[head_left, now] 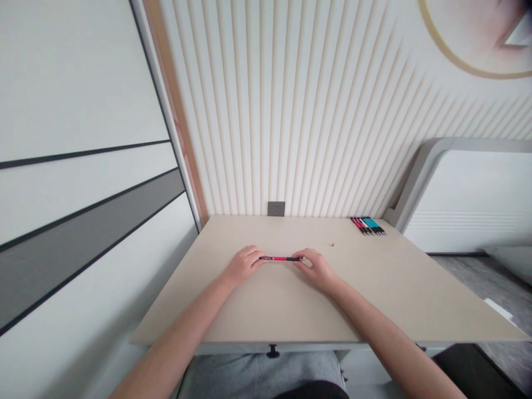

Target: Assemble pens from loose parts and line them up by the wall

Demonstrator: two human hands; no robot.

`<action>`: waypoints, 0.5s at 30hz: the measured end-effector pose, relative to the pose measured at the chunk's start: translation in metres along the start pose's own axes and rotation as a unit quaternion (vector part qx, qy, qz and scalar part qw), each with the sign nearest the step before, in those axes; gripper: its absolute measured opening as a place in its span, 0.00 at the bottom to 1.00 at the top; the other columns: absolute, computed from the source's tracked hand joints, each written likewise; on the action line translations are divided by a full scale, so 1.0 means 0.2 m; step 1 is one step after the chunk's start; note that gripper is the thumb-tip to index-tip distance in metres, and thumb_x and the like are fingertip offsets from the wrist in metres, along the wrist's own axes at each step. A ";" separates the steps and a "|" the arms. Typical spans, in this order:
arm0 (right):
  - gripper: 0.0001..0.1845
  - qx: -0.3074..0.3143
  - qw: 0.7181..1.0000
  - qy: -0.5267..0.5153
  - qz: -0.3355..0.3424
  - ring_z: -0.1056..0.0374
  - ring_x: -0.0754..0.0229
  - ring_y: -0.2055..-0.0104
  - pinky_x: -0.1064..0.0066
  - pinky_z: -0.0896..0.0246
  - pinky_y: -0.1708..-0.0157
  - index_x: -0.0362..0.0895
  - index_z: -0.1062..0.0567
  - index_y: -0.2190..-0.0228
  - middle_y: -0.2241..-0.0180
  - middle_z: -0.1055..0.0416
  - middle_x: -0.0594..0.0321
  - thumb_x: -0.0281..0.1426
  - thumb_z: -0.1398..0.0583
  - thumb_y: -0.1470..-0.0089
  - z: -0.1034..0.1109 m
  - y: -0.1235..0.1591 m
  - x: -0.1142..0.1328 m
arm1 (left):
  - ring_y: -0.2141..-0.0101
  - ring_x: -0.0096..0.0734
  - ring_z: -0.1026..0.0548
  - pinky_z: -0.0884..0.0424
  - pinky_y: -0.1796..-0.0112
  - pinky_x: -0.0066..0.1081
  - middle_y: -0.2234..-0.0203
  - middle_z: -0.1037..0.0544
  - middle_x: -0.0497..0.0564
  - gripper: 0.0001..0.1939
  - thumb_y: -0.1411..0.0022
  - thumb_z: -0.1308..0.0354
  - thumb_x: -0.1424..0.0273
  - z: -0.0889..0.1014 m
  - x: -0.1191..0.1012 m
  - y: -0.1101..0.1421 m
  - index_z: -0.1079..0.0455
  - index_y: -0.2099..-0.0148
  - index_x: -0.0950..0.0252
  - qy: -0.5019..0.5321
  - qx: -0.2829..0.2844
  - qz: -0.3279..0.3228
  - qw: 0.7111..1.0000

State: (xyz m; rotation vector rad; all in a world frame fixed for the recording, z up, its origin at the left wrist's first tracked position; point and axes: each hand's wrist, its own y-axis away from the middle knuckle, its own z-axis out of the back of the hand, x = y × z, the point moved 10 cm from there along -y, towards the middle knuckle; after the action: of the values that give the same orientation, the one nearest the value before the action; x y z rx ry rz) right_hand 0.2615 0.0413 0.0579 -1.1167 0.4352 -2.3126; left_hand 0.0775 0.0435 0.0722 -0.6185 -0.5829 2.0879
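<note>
A red pen (279,258) with black ends lies level just above the beige table (374,299), held at both ends. My left hand (243,264) pinches its left end, fingers closed. My right hand (316,267) pinches its right end, fingers closed. Both forearms reach in from the near edge of the table.
Several red and teal pens (368,225) lie in a row at the far right of the table. A tiny dark speck (332,244) sits beyond my right hand. A grey wall socket (276,208) is on the ribbed wall. A white cabinet (469,199) stands to the right.
</note>
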 end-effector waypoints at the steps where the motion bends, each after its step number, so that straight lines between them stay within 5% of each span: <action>1: 0.14 0.005 1.000 0.009 0.004 0.32 0.58 0.63 0.67 0.41 0.59 0.46 0.25 0.62 0.66 0.25 0.59 0.41 0.44 0.42 0.00 0.00 0.01 | 0.65 0.30 0.28 0.31 0.62 0.31 0.68 0.25 0.51 0.09 0.33 0.49 0.66 0.00 -0.01 0.00 0.30 0.58 0.64 -0.002 -0.001 -0.004 1.000; 6: 0.29 0.078 0.996 0.018 -0.047 0.35 0.63 0.76 0.70 0.41 0.65 0.44 0.27 0.82 0.82 0.31 0.63 0.40 0.55 0.35 -0.09 0.01 -0.03 | 0.65 0.30 0.28 0.31 0.62 0.31 0.68 0.25 0.51 0.10 0.33 0.49 0.66 -0.01 -0.02 -0.01 0.30 0.58 0.64 -0.002 0.004 -0.011 1.000; 12: 0.17 0.008 1.000 -0.007 -0.030 0.32 0.58 0.64 0.68 0.39 0.63 0.46 0.26 0.57 0.66 0.26 0.60 0.42 0.43 0.44 -0.02 0.01 -0.05 | 0.65 0.30 0.28 0.31 0.62 0.31 0.68 0.26 0.51 0.10 0.33 0.50 0.65 0.00 0.02 0.00 0.30 0.57 0.64 0.009 0.001 0.006 1.000; 15: 0.14 -0.001 1.000 0.012 0.006 0.32 0.57 0.63 0.65 0.41 0.60 0.46 0.25 0.61 0.66 0.26 0.58 0.41 0.43 0.43 -0.01 0.00 0.00 | 0.66 0.30 0.28 0.31 0.63 0.31 0.69 0.26 0.51 0.09 0.34 0.49 0.65 0.00 0.00 0.00 0.30 0.58 0.64 0.010 -0.003 0.002 1.000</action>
State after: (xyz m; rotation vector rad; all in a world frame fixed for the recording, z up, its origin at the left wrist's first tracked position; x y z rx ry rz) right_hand 0.2605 0.0411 0.0563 -1.0861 0.4508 -2.3172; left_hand 0.0766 0.0441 0.0729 -0.6441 -0.5762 2.0811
